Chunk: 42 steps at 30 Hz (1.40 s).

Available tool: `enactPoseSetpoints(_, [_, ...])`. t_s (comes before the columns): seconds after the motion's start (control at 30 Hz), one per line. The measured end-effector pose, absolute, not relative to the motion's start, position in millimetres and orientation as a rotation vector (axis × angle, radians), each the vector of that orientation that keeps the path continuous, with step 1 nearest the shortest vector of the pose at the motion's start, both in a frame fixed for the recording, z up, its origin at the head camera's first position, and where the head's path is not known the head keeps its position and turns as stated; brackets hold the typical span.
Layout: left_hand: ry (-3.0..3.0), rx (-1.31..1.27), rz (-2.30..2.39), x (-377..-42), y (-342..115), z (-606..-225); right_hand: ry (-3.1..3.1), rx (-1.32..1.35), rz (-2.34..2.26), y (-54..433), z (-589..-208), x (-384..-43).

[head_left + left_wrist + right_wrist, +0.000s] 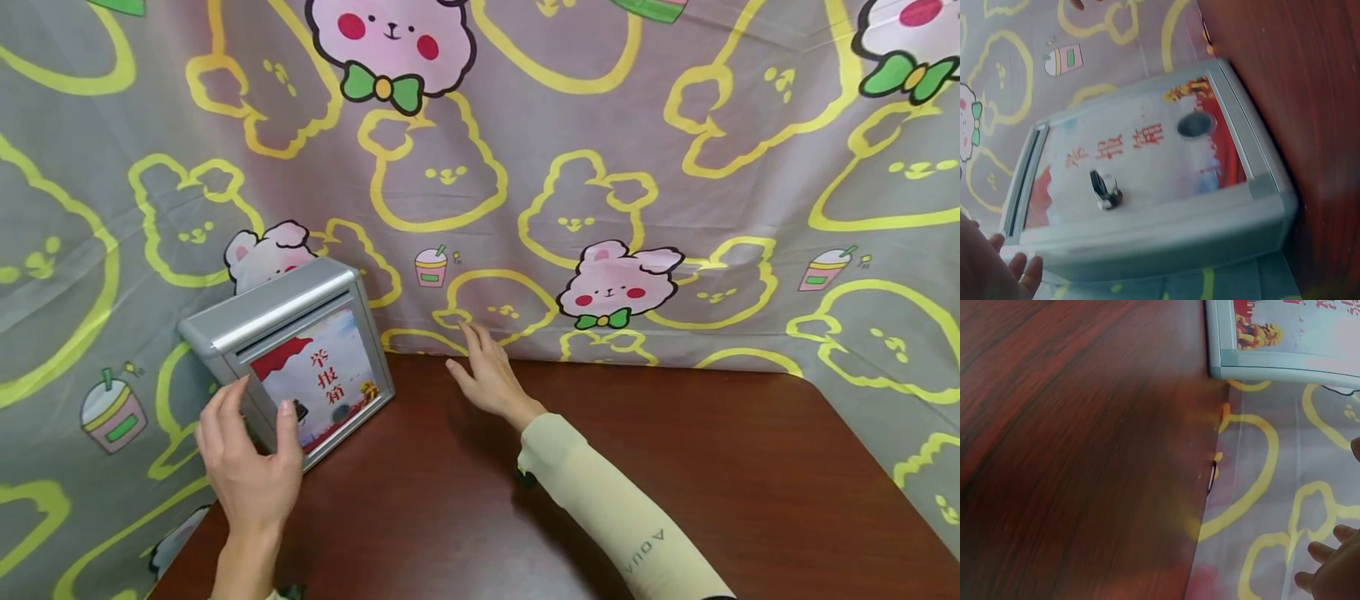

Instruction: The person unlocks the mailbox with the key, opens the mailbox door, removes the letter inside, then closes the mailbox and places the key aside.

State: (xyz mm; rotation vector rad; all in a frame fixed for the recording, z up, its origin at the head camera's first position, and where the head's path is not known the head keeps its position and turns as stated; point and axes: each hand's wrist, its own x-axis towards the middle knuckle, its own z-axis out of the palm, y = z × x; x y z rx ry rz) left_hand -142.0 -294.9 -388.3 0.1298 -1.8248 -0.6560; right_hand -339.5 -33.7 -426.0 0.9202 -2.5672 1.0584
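Note:
A silver metal-framed drop box (pixel 341 333) stands tilted at the table's left back corner. Its white front panel bears red characters, and a slot runs along the top. A small lock with a black-headed key (pixel 1107 190) sits on the panel in the left wrist view, near a dark oval (pixel 1197 125). My left hand (pixel 243 454) is at the box's left front side, thumb and fingers spread apart, overlapping its edge in the head view. To the right of the box, my right hand (pixel 491 375) holds nothing, its fingers extended toward the back cloth.
Brown wooden table (pixel 637 467) spreads to the right and front. A grey cloth (pixel 510 192) with yellow outlines and cartoon rabbits hangs behind and along both sides, meeting the table's back edge.

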Motion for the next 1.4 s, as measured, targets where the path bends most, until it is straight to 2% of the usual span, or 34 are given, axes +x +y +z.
enactPoseSetpoints(0.4, [-1.851,0.281,-0.801,-140,-316,-390,-2.582,0.873,1.269,-54,-433,-349])
enactPoseSetpoints(0.8, [-1.878,0.473,-0.993,-156,-332,-397,-2.545,0.892,1.408,-77,-434,-349])
enactPoseSetpoints(1.4, [-2.021,0.457,-1.123,-165,-341,-411,-2.581,0.917,1.519,-91,-438,-349])
